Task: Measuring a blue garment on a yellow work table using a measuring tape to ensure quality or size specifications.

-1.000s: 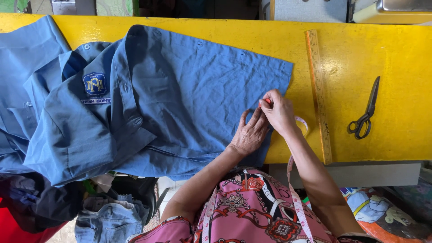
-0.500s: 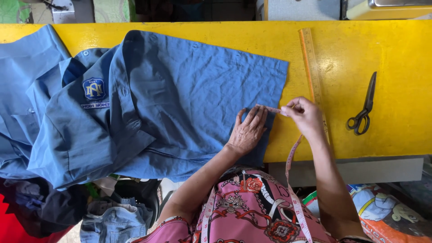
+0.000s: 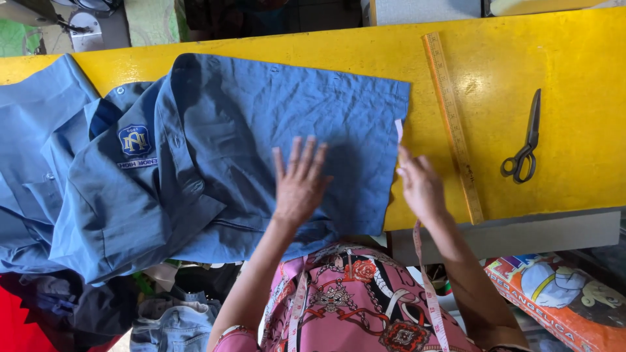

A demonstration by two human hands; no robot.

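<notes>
Yellow table [image 3: 554,58]: left hand [image 3: 298,186] splayed on blue shirt [image 3: 261,150]; right hand [image 3: 420,186] pinches tape measure [image 3: 399,130] at hem.

My left hand [image 3: 300,186] lies flat, fingers spread, on the blue shirt [image 3: 261,150] spread over the yellow table [image 3: 574,78]. My right hand [image 3: 420,186] sits at the shirt's right edge, pinching the pink measuring tape [image 3: 399,130] that runs up along that edge. Right of it lies a wooden ruler [image 3: 453,124], then black scissors [image 3: 525,140], both apart from the shirt.
</notes>
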